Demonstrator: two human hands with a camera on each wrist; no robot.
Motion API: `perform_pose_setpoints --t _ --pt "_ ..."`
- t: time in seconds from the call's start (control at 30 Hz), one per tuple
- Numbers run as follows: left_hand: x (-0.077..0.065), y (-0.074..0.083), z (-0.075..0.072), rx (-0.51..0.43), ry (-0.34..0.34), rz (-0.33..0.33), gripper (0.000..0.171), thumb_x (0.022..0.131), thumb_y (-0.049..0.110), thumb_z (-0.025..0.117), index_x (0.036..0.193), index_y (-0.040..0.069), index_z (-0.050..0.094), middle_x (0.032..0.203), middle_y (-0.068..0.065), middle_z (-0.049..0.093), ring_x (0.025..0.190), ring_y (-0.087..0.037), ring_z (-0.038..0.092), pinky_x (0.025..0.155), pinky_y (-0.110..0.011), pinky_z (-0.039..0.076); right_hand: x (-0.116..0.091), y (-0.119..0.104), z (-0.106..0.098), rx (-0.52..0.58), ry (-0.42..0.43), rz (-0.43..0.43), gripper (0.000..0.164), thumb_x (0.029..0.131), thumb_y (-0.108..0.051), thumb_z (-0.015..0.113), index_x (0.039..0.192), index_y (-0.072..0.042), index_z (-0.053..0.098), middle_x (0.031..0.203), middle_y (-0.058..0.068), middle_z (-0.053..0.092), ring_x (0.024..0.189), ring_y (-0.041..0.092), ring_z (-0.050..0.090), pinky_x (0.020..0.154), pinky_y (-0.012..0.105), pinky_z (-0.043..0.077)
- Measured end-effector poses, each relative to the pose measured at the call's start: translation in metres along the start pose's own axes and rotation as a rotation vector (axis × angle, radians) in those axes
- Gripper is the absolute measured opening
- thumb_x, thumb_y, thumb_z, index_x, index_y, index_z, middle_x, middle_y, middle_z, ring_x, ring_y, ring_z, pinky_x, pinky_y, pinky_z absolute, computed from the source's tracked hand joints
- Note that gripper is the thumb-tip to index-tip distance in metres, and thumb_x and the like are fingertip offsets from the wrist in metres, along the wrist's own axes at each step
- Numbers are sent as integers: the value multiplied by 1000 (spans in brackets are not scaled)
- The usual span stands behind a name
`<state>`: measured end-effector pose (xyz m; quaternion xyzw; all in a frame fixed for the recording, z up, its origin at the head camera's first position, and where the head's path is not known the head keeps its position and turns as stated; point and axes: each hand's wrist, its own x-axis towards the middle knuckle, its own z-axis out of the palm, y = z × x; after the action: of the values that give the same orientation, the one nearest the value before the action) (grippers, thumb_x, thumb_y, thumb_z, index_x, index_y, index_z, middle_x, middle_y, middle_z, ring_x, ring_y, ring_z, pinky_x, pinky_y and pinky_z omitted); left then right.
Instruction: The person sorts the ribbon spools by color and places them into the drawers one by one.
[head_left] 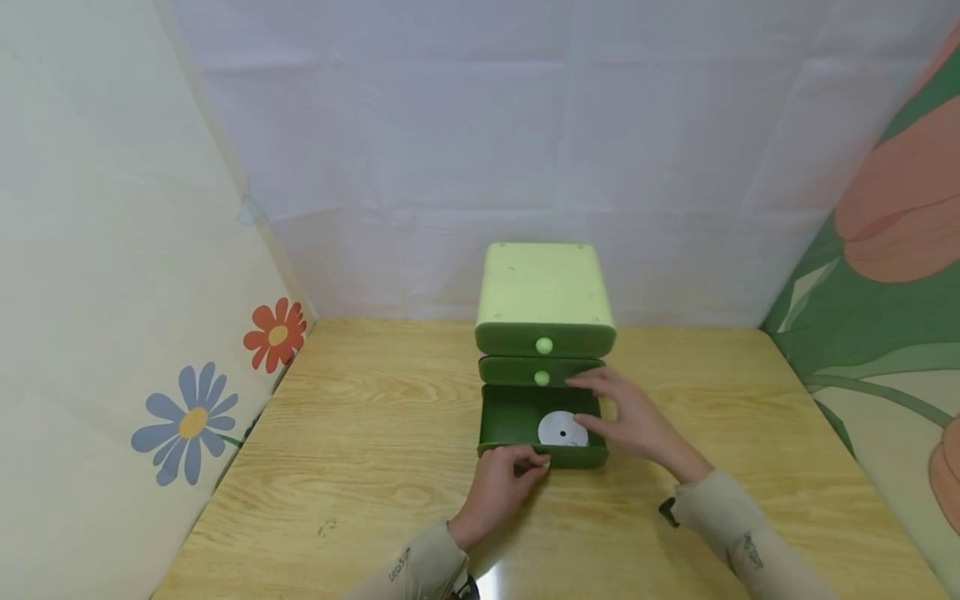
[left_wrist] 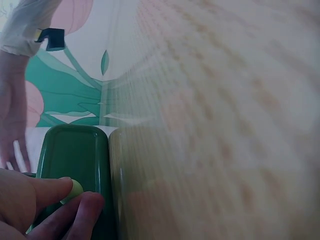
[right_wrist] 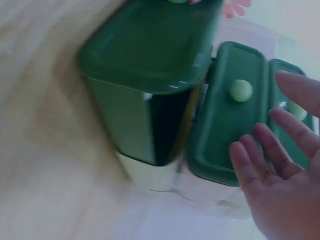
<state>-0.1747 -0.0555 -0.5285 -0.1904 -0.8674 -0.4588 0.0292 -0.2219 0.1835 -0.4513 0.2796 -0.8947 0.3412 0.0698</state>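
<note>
A light green cabinet (head_left: 543, 283) with dark green drawers stands on the table. Its bottom drawer (head_left: 506, 417) is pulled out, and a white disc (head_left: 558, 427) with a dark centre hole lies inside. My left hand (head_left: 498, 487) pinches that drawer's round light green knob (left_wrist: 75, 190) between thumb and fingers. Over the drawer's right side is my right hand (head_left: 633, 421), fingers spread and holding nothing. Its thumb overlaps the disc's edge in the head view, but the right wrist view shows the hand near the fronts of the upper drawers. The middle drawer (right_wrist: 227, 125) has a matching knob (right_wrist: 240, 90).
The cabinet stands on a wood-grain table (head_left: 360, 433) near the pale back cloth (head_left: 450, 150). Flower-patterned panels flank the table, with a blue flower (head_left: 191, 422) on the left and large pink petals (head_left: 900, 200) on the right.
</note>
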Motion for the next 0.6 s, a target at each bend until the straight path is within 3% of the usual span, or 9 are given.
perform_pose_setpoints --t 0.23,0.4,0.6 --pt "0 0 1 -14 14 9 9 91 6 79 99 10 81 100 -2 81 88 -7 74 76 -18 59 14 -15 -25 -22 143 -112 44 93 -14 78 136 -11 66 131 8 66 108 31 67 92 50 58" --pt "0 0 1 -8 24 17 9 90 6 79 98 10 81 100 -2 81 88 -7 74 76 -19 59 34 -17 -44 -21 243 -140 46 95 -11 77 139 -13 64 131 10 66 108 29 65 97 53 54" --pt "-1 0 1 -13 24 18 9 90 5 79 98 9 80 100 -3 81 88 -8 74 76 -18 59 57 -15 -58 -34 357 -165 43 93 -9 77 135 -9 67 126 15 66 102 31 62 91 51 51"
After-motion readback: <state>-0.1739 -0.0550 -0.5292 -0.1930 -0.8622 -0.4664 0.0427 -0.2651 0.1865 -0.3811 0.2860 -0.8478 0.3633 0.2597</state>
